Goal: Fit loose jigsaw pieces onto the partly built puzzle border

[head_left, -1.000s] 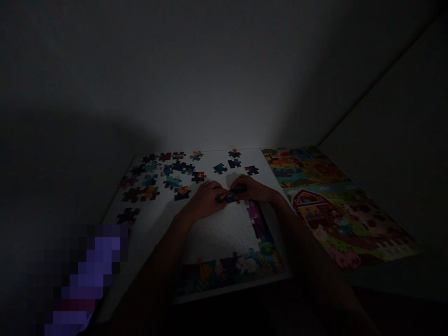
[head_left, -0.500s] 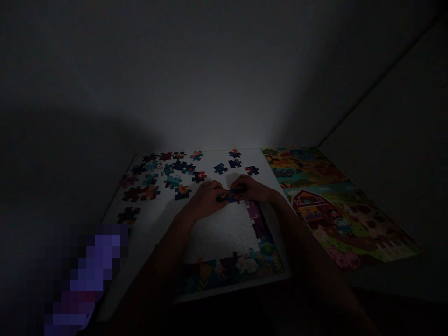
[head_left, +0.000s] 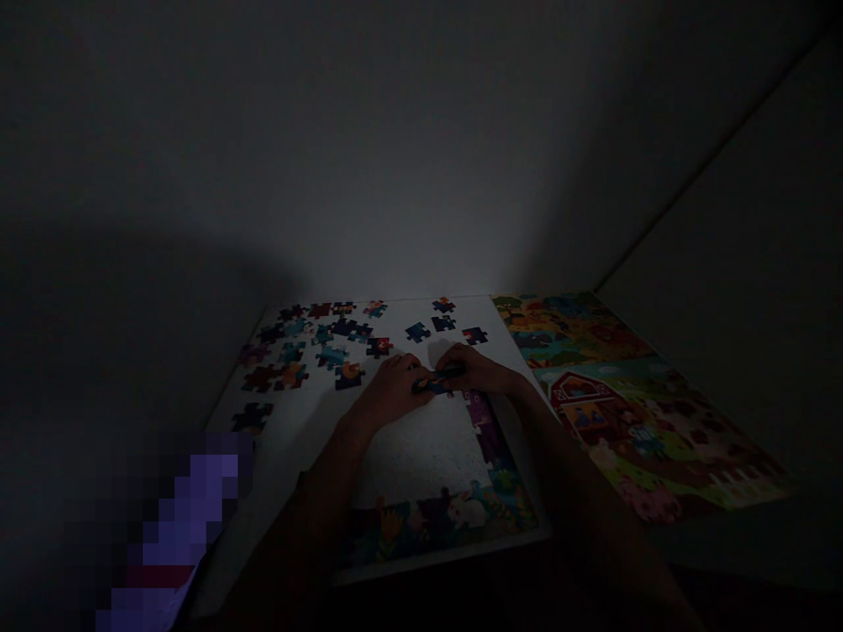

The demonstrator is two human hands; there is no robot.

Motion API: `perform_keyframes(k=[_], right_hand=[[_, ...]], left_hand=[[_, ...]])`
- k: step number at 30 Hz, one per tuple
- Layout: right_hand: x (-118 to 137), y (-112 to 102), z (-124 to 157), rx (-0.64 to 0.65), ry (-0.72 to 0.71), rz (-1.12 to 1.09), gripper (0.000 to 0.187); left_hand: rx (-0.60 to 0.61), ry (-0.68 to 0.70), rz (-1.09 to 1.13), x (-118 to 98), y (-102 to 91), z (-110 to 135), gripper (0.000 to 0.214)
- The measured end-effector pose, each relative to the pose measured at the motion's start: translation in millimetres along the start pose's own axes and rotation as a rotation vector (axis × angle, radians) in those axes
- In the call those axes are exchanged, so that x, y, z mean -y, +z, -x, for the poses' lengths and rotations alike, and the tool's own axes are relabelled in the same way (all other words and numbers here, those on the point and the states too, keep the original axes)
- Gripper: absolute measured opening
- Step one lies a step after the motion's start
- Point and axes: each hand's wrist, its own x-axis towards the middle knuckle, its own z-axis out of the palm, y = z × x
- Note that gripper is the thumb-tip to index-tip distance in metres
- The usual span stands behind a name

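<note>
Dark blue puzzle pieces (head_left: 435, 380) sit between my two hands, just above the top end of the joined border; how many there are I cannot make out. My left hand (head_left: 395, 386) grips them from the left, fingers closed. From the other side my right hand (head_left: 471, 367) pinches them, its fingertips partly hidden. Below, a joined strip of purple pieces (head_left: 484, 427) runs down the right side. It meets a joined bottom row (head_left: 421, 520) showing a white rabbit and plants. My left forearm covers part of that row's left end.
Several loose puzzle pieces (head_left: 296, 351) lie at the left of the white board (head_left: 408, 456), and a few more (head_left: 443, 323) beyond my hands. Colourful farm and animal pictures (head_left: 632, 439) lie at the right. A pale wall (head_left: 421, 175) stands behind; the room is dim.
The whole scene sits slightly lower in view, as the camera has tilted a little. Both hands keep their hold on the dark blue puzzle pieces at the same spot on the board.
</note>
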Motion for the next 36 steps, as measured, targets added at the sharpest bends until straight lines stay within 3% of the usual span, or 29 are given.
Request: perform_keyframes(k=[4, 8, 11, 15, 18, 22, 27, 32, 36], right_hand=[[-0.2, 1.2, 0.0, -0.019, 0.003, -0.079, 0.031], [-7.1, 2.6, -3.8, -0.08, 0.081, -0.354, 0.025], [-15.0, 0.6, -7.7, -0.264, 0.134, -0.42, 0.019], [-24.9, -4.3, -8.9, -0.562, 0.184, -0.366, 0.019], [-29.0, -6.8, -7.2, -0.715, 0.214, -0.315, 0.019], [-31.6, -7.7, -6.2, -0.808, 0.24, -0.293, 0.018], [-38.8, -7.1, -7.0, -0.911, 0.281, -0.169, 0.018], [-46.7, -8.0, -7.1, -0.91, 0.315, -0.086, 0.021], [-50.6, -9.4, -7.6, -0.89, 0.36, -0.008, 0.024]], left_hand=[[-0.022, -0.019, 0.059, -0.5, 1.5, -0.2, 0.024], [-0.058, -0.039, 0.169, 2.2, 2.9, -1.6, 0.025], [-0.099, -0.062, 0.279, 5.8, 2.9, -2.0, 0.028], [-0.184, -0.116, 0.441, 7.6, -2.3, -2.9, 0.026], [-0.292, -0.167, 0.581, 4.9, -12.8, -5.1, 0.03], [-0.467, -0.201, 0.783, 0.9, -37.9, -5.5, 0.039], [-0.745, -0.079, 1.339, -5.1, -87.9, 9.2, 0.025], [-0.987, 0.014, 1.313, -18.1, -137.0, 31.3, 0.033], [-1.054, 0.056, 1.285, -13.4, -153.8, 43.5, 0.032]])
